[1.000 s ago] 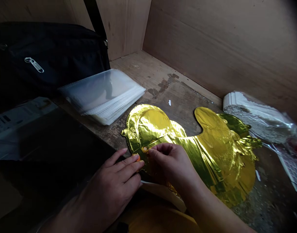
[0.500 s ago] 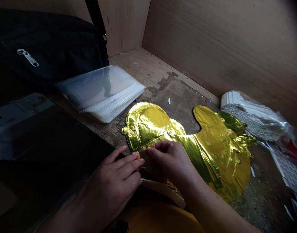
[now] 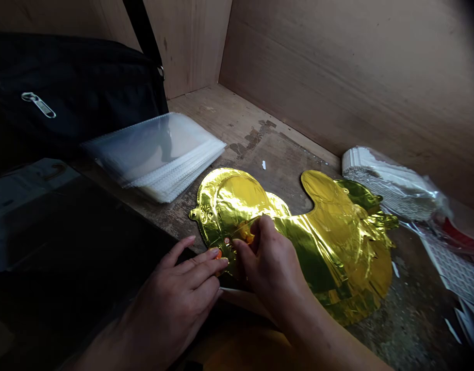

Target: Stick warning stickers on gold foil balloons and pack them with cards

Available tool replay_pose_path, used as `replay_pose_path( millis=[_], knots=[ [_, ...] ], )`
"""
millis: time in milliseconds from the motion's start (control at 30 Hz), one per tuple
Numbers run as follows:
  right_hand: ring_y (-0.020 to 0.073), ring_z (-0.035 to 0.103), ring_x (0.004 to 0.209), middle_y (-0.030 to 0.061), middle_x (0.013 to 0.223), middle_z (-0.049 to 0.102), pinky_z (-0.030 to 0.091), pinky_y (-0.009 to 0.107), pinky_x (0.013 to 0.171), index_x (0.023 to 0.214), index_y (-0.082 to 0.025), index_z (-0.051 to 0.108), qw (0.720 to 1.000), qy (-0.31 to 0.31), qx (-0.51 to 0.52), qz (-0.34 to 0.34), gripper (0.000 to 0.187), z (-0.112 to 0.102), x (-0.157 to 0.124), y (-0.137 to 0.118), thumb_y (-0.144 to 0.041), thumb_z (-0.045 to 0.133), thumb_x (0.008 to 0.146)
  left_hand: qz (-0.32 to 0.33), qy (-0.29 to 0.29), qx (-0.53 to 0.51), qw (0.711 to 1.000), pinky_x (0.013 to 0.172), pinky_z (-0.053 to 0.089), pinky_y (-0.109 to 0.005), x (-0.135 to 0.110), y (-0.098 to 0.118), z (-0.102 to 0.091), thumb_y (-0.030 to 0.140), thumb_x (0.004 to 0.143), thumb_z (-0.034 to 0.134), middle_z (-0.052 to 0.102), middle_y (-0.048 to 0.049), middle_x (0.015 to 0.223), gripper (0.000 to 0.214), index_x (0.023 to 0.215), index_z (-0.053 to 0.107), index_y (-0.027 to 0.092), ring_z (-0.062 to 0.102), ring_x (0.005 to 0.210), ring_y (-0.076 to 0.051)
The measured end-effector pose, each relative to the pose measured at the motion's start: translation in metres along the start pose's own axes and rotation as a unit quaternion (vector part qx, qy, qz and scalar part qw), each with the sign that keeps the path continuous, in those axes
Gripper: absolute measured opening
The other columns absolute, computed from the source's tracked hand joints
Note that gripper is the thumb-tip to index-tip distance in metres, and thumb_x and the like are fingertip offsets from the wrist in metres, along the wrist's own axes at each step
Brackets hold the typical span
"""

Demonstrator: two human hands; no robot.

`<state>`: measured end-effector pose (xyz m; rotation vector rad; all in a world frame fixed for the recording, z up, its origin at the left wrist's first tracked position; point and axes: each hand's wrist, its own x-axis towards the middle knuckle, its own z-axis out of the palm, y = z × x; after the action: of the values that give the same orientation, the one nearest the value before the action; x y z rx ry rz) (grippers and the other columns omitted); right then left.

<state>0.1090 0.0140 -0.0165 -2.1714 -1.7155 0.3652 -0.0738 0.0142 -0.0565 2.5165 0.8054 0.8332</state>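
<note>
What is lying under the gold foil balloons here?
The gold foil balloons lie flat on the worn wooden tabletop. Near the hands, a pale sheet edge pokes out beneath them. What else it covers is hidden by foil, left hand and right hand.

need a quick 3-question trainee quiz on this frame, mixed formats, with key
1. True or false: the flat gold foil balloon lies on the worn wooden bench top.
2. What lies just behind the balloon's left end? A) a stack of clear plastic sleeves B) a steel bucket C) a roll of blue tape
3. Fill in: the right hand pinches the balloon's near edge, while the left hand rests its fingertips beside a small ______ tab.

Key: 1 true; 2 A; 3 orange
</note>
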Motion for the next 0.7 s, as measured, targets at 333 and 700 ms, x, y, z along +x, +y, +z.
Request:
replay_pose_path(
  millis=[333, 700],
  knots=[
    [0.0227, 0.057, 0.085, 0.0065, 0.097, 0.066, 0.048, 0.037, 0.078, 0.108, -0.019, 0.06, 0.976, -0.038, -0.008, -0.215, 0.021, -0.007, -0.021, 0.014, -0.024, 0.063, 0.087, -0.116, -0.045, 0.041, 0.991, 0.114, 0.018, -0.058, -0.011, 0.008, -0.015, 0.021, 0.091, 0.053, 0.038, -0.0074, 0.152, 0.018, 0.078, 0.065, 0.021, 0.026, 0.143, -0.029],
    [0.0226, 0.058, 0.079, 0.0057, 0.085, 0.064, 0.047, 0.035, 0.073, 0.107, -0.02, 0.067, 0.966, -0.047, -0.057, -0.248, 0.025, -0.004, -0.007, 0.002, -0.03, 0.065, 0.084, -0.061, -0.093, 0.016, 0.994, 0.118, 0.007, -0.055, 0.0, 0.019, -0.019, 0.025, 0.091, 0.053, 0.054, -0.0007, 0.14, 0.016, 0.083, 0.066, 0.025, 0.034, 0.14, -0.025]
  ],
)
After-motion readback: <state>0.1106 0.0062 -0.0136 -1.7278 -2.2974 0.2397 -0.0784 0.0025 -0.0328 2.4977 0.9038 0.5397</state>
